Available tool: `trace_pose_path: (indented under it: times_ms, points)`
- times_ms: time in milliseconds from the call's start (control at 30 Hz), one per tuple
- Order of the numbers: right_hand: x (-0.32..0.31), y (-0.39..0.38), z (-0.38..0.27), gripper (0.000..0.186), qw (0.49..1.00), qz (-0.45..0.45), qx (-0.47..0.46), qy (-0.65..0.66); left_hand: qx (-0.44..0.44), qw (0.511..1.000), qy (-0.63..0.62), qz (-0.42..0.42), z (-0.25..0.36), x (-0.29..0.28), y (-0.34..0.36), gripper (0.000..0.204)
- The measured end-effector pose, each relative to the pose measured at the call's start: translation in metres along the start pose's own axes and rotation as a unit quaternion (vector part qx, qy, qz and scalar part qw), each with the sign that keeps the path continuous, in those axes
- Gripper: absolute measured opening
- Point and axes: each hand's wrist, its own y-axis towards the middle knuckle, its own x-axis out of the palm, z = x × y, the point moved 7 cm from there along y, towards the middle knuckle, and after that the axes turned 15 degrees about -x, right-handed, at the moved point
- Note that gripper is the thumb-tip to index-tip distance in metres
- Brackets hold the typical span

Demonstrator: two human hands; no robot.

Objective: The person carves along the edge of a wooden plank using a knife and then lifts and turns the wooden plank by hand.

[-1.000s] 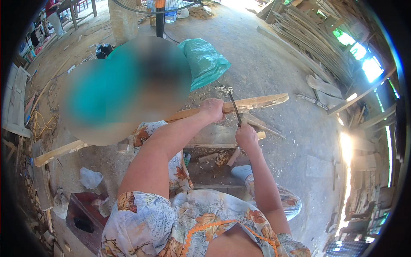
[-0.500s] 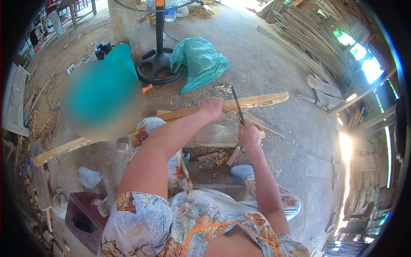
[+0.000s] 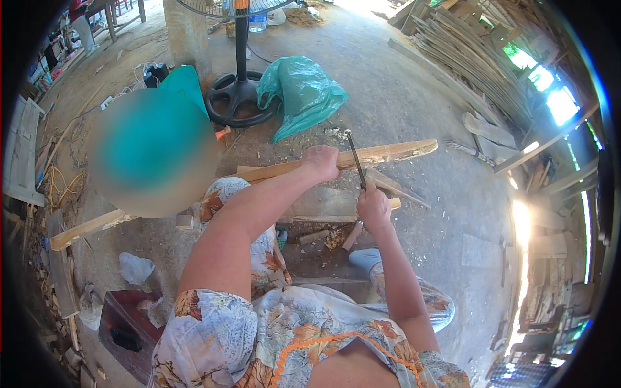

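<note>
A long, pale wooden strip (image 3: 394, 152) slants across in front of me, its far end out to the right and its other end low at the left. Around its middle my left hand (image 3: 321, 163) is closed from above. My right hand (image 3: 374, 208) grips a knife with a long, narrow dark blade (image 3: 356, 158), seen nearly edge-on. The blade crosses the strip just right of my left hand, its tip pointing away; whether it touches the wood I cannot tell. Under the strip lies a wooden block (image 3: 323, 204), with offcuts and shavings around it.
A green plastic bag (image 3: 304, 94) stands by the black fan base (image 3: 236, 100). At the left, a blurred patch covers someone in teal (image 3: 152, 152) beside the strip. Planks (image 3: 472, 61) are stacked at the far right. A dark red box (image 3: 129, 330) sits at the lower left.
My right hand and the knife have shifted slightly left and toward the strip, the blade tilting a little. The left hand keeps its place; the strip has barely moved.
</note>
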Motion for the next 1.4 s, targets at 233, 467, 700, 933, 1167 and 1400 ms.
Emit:
trace_pose_path:
  times_ms: [233,467,700,933,1167,1400]
  points:
    - [-0.003,-0.002,-0.004,0.016,1.0,-0.002,-0.004,-0.006,-0.004,1.0,0.0,-0.008,-0.002,0.001,0.002,0.038]
    - [-0.001,-0.003,-0.004,0.017,1.0,0.005,-0.006,0.0,-0.008,1.0,0.0,-0.017,-0.003,0.0,0.003,0.039]
    - [-0.002,-0.005,-0.007,0.017,1.0,-0.001,-0.006,0.001,-0.003,1.0,-0.004,-0.022,-0.003,0.003,0.004,0.039]
    - [-0.001,-0.009,-0.008,0.016,1.0,-0.022,0.0,-0.005,-0.001,0.999,0.002,-0.035,-0.003,0.007,0.005,0.038]
    - [0.01,0.003,-0.003,0.016,0.999,-0.047,0.016,0.015,-0.001,1.0,-0.005,-0.025,-0.005,0.009,0.009,0.041]
    - [0.007,0.027,-0.001,0.019,0.998,0.004,0.045,0.033,-0.016,0.998,-0.001,-0.064,0.0,0.01,0.002,0.042]
